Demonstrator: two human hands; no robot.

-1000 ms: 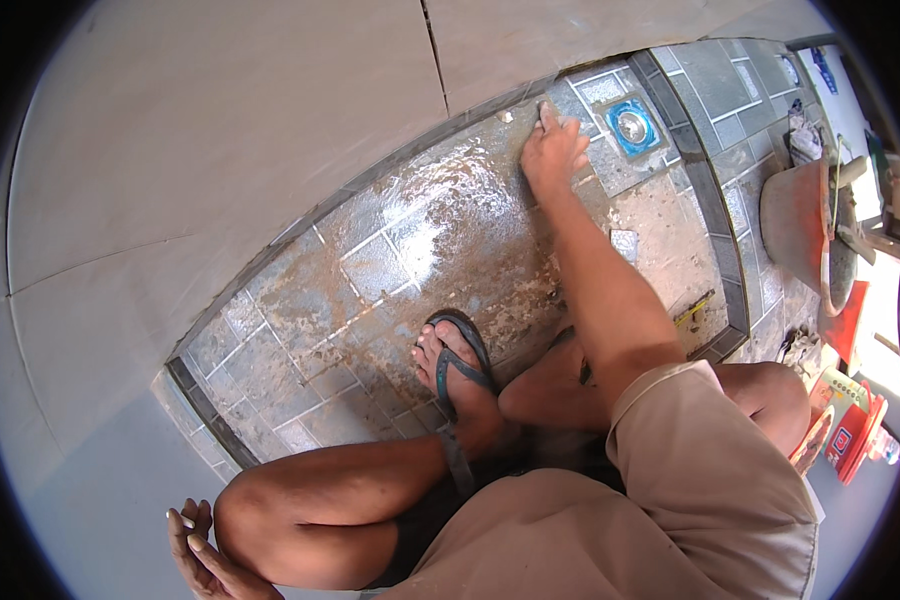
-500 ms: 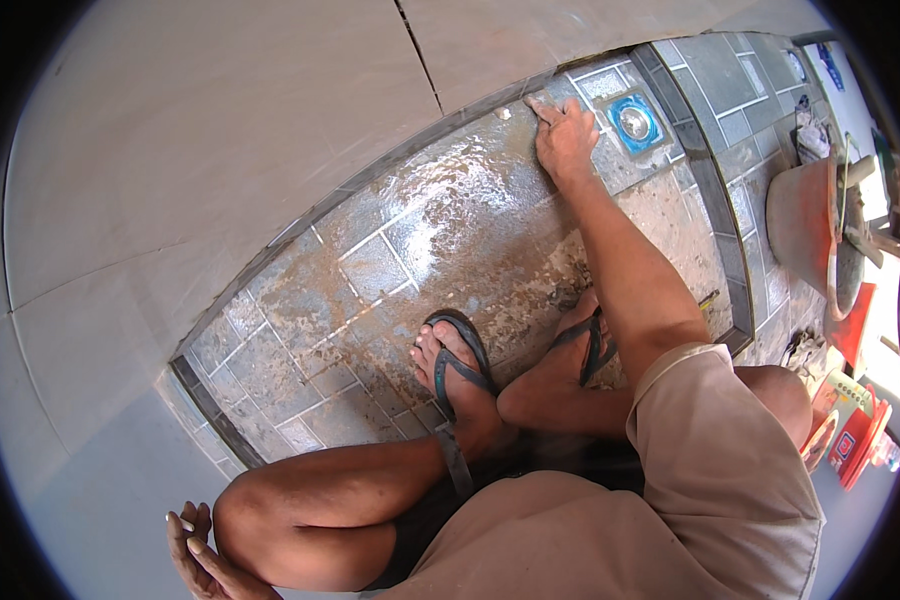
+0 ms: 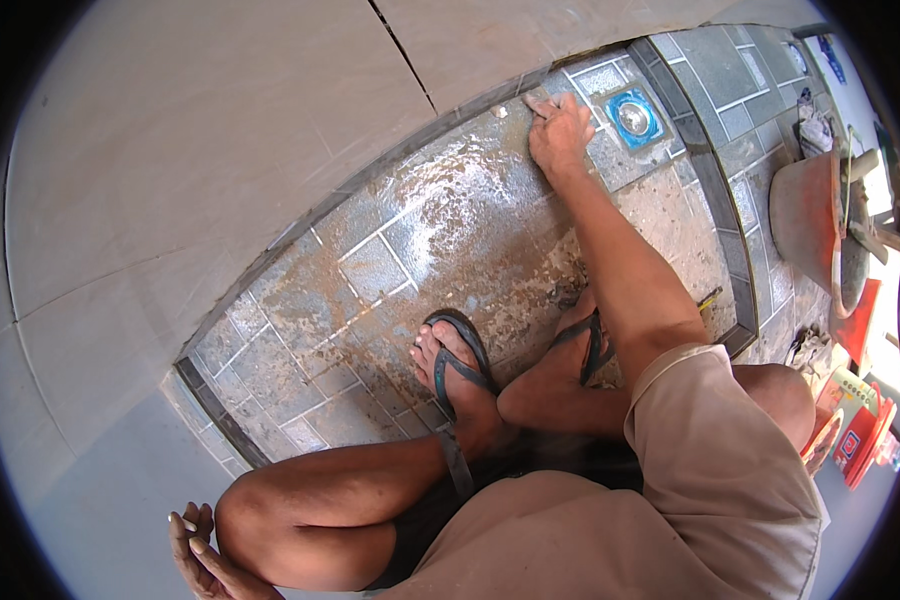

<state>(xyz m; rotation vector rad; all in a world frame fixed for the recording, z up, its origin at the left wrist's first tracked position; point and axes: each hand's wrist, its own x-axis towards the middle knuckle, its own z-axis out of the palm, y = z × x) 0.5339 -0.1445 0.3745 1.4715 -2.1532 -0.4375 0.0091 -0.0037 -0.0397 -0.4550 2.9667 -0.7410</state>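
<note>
My right hand (image 3: 558,134) reaches to the far edge of the wet tiled floor (image 3: 375,268), by the foot of the wall. One finger points out and touches the floor; the others are curled, and whatever they may hold is hidden. Just left of it lies a small whitish lump (image 3: 499,112). To its right sits a square floor drain (image 3: 633,118) with a blue surround and a round metal centre. At the lower left my left hand (image 3: 205,560) hangs beside my knee, with a thin white cigarette (image 3: 188,524) between its fingers.
A large tiled wall (image 3: 220,150) rises on the far left. Dark raised curbs (image 3: 727,215) border the floor. Beyond the right curb stand a mortar-stained bucket (image 3: 805,215) and red plastic items (image 3: 863,440). My sandalled feet (image 3: 455,355) rest on muddy tiles.
The view has shifted very slightly. My right hand has moved a little to the left along the floor, with its fingers bent a bit differently. My left hand is unchanged.
</note>
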